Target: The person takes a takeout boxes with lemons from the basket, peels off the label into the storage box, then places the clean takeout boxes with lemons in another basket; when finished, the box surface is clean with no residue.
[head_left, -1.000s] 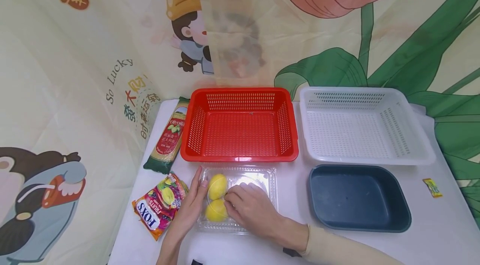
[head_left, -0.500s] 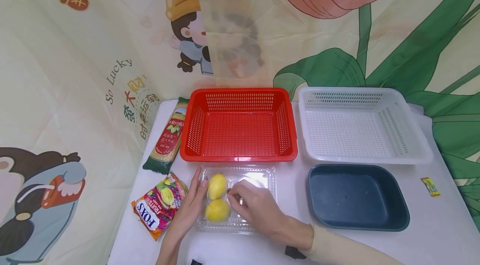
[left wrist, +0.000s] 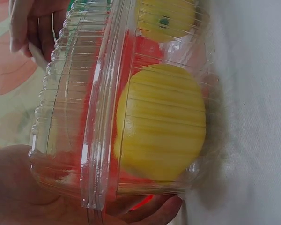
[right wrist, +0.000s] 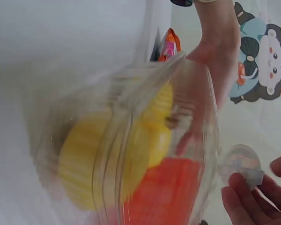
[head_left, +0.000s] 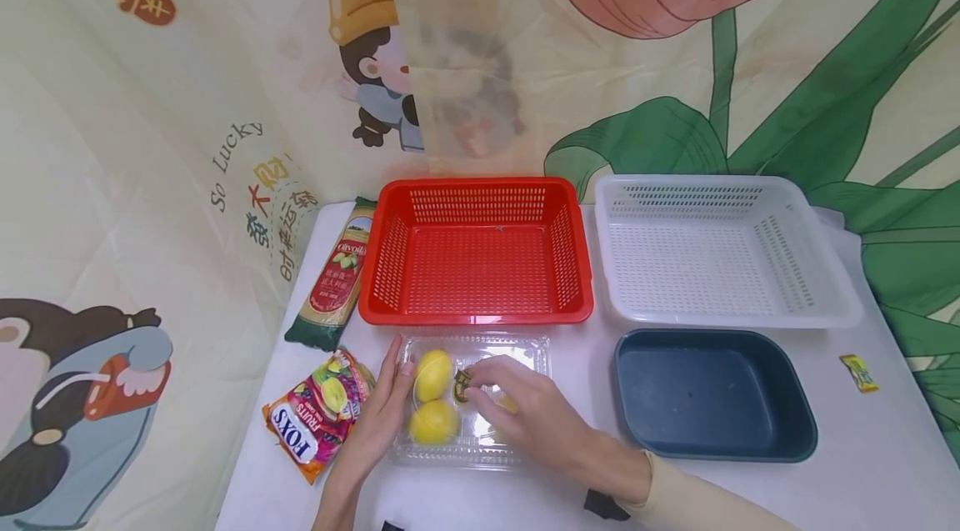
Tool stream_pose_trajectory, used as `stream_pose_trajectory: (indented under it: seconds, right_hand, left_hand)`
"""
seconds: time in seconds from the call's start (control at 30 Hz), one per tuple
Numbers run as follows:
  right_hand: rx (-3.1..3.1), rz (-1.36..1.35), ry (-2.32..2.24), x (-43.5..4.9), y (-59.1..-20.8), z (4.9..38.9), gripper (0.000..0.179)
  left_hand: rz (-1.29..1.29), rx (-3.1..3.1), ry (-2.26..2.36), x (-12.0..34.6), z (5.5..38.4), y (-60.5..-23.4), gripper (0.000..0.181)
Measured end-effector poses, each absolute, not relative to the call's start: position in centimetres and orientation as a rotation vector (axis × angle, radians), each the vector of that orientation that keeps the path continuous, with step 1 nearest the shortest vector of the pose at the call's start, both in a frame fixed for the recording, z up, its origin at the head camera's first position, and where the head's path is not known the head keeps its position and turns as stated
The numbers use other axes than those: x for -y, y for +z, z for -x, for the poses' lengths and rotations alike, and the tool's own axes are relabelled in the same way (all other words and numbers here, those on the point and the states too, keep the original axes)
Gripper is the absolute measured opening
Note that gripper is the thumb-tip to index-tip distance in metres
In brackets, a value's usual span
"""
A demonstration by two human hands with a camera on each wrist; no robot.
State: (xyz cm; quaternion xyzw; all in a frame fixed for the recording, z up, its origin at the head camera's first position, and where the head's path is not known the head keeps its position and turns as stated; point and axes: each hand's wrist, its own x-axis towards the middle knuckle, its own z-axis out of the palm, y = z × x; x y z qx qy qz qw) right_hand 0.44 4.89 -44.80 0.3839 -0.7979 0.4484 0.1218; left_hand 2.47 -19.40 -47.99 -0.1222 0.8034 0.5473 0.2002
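A clear plastic clamshell box (head_left: 480, 458) with its lid down lies in front of the red basket. Lemons (head_left: 433, 423) show through it, two at its left and a yellow patch partly behind my right hand. My left hand (head_left: 384, 402) rests against the box's left side, thumb by the lid edge, fingers (left wrist: 161, 208) extended along the side. Above the lid my right hand (head_left: 525, 406) pinches a small sticker (head_left: 461, 386) between thumb and fingers. It looks dark and patterned in the head view. The right wrist view shows the sticker (right wrist: 241, 165) rounded and translucent, apart from the box.
Behind the box stand a red basket (head_left: 476, 319) and a white basket (head_left: 738, 321). A dark blue tub (head_left: 716, 454) is to the right, with a small yellow wrapped candy (head_left: 858, 373) beyond it. A pasta bag (head_left: 337, 281) and a Fox's candy bag (head_left: 318, 414) lie at left.
My right hand has moved slightly right and up from the lid, and the sticker now shows between its fingers. The left hand has stayed at the box's side.
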Motion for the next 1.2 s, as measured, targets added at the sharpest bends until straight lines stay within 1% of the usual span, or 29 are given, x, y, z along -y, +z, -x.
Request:
stream_pose_trajectory:
  seconds: [0.17,0.33,0.47,0.6,0.9,1.03,1.2]
  right_hand:
    - [2.179,-1.052,1.349,-6.7,-44.1,0.7,0.021]
    - [2.106,-0.929,1.363,-9.2,-43.3,1.8,0.020]
    - [2.158,-0.818,1.348,-11.6,-42.8,2.0,0.028]
    - [2.220,-0.721,1.340,-14.1,-42.6,2.0,0.034]
    - [2.329,-0.571,1.330,-20.2,-42.8,1.4,0.042]
    - [2.391,-0.505,1.279,-22.8,-43.3,0.8,0.043]
    - [2.521,-0.397,1.235,-25.6,-44.7,-0.2,0.040]
  left_hand:
    - [0.338,-2.244,1.545,19.3,-2.5,-48.0,0.070]
    - [0.343,-2.243,1.538,19.3,-2.4,-48.0,0.073]
    - [0.351,-2.245,1.524,19.3,-2.4,-47.9,0.074]
    - [0.358,-2.242,1.516,19.3,-2.4,-47.8,0.074]
    - [0.358,-2.239,1.514,19.2,-2.5,-47.9,0.071]
    - [0.351,-2.243,1.510,19.3,-2.4,-47.9,0.073]
    - [0.350,-2.250,1.499,19.4,-2.4,-47.7,0.074]
